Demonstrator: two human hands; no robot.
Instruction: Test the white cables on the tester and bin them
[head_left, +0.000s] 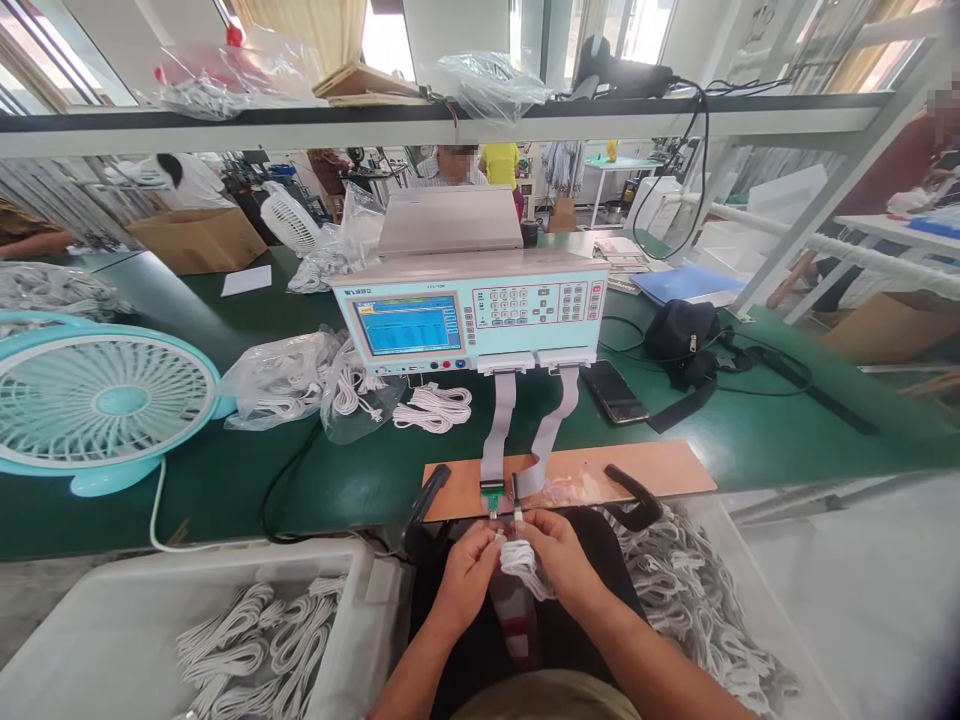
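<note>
My left hand [474, 565] and my right hand [559, 555] meet at the table's front edge, fingers closed around the two ends of a coiled white cable [519, 562]. The coil hangs between them. In the right fingers is a connector that meets the dark-edged board [516, 488] on one ribbon cable [546, 445]. Just ahead of the left fingertips lies a small green circuit board [492, 495] on the other ribbon cable [498, 430]. Both ribbons run to a bench tester [472, 320] with a lit blue screen. Whether the left connector touches its board, I cannot tell.
An orange-brown board [667, 468] lies along the edge, a black clamp handle near each end. White bins of cables [262, 650] stand on both sides. A turquoise fan [120, 400], bagged cables [289, 375], a phone [615, 392] and a black pouch [679, 340] are on the table.
</note>
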